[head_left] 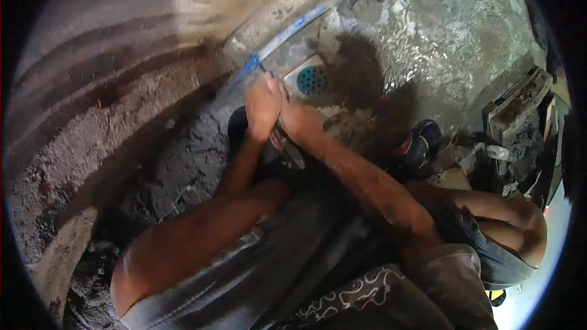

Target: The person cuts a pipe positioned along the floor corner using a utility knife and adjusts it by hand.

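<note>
Both of my hands are close together near the middle of the head view. My left hand [263,107] is closed around a long, dark tool [293,152], whose thin tip points up toward a blue-marked strip [287,33]. Pressed against it, my right hand [298,119] is also closed on the tool. The tool's wider rear end shows below the hands; what kind of tool it is cannot be made out. Just right of the hands, a round blue drain cover [312,80] sits in a pale square piece in the floor.
A rough, dirt-covered wall [116,101] runs along the left. Wet grey floor [440,43] lies at the upper right. A wooden box with debris [520,107] stands at the right, near a dark shoe [422,140]. A plank [67,256] leans at the lower left.
</note>
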Demonstrator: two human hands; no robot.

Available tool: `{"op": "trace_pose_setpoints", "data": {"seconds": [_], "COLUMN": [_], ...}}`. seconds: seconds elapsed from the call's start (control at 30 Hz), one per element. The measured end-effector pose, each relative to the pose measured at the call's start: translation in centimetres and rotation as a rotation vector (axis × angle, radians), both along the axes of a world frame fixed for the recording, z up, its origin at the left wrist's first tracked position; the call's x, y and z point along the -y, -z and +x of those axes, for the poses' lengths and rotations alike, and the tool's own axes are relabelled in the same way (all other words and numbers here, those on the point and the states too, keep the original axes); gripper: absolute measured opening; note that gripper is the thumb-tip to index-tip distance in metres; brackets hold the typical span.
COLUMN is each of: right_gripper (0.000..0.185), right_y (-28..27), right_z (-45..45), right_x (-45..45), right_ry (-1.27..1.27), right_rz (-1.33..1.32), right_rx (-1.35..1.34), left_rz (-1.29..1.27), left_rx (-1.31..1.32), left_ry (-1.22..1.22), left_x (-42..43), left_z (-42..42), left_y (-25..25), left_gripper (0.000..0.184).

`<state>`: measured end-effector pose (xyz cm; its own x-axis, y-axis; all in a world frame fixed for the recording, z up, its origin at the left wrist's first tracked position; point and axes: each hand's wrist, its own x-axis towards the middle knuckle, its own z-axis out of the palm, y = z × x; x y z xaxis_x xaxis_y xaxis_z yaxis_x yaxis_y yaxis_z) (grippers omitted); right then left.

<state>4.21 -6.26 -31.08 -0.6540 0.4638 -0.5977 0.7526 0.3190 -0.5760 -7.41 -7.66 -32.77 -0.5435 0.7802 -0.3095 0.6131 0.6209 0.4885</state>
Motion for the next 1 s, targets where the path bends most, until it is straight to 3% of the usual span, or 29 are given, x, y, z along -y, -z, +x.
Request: {"op": "trace_pose_setpoints", "data": {"seconds": [0.17, 0.27, 0.33, 0.4, 0.53, 0.63, 1.0], "right_gripper": [0.066, 0.064, 0.063, 0.063, 0.067, 0.067, 0.060], "right_y": [1.1, -1.1, -0.2, 1.3, 0.3, 0.2, -0.2], "right_z": [0.6, 0.8, 1.2, 1.3, 1.0, 1.0, 0.6], "right_x": [-0.4, -1.5, 0.6, -0.1, -0.6, -0.5, -0.8], "right_ry": [-0.017, -0.004, 0.017, -0.028, -0.072, 0.058, 0.065], "right_rz": [0.001, -0.113, 0.125, 0.014, 0.023, 0.165, 0.159], "right_rx": [0.003, 0.046, -0.023, -0.009, 0.010, -0.117, -0.116], "left_rz": [-0.071, 0.012, -0.002, -0.011, 0.064, 0.042, 0.002], "left_rx": [0.063, 0.008, 0.019, 0.065, 0.032, -0.042, -0.055], "left_ry": [-0.024, -0.006, 0.010, 0.019, -0.051, 0.000, -0.046], "left_x": [-0.1, -0.9, 0.4, -0.8, -0.4, -0.9, -1.5], "left_z": [1.1, 1.0, 1.5, 1.4, 0.7, 0.2, 0.3], "left_y": [-0.7, 0.3, -0.5, -1.0, -0.6, -0.3, -0.8], "left_gripper": [0.036, 0.037, 0.037, 0.037, 0.034, 0.032, 0.035]}}
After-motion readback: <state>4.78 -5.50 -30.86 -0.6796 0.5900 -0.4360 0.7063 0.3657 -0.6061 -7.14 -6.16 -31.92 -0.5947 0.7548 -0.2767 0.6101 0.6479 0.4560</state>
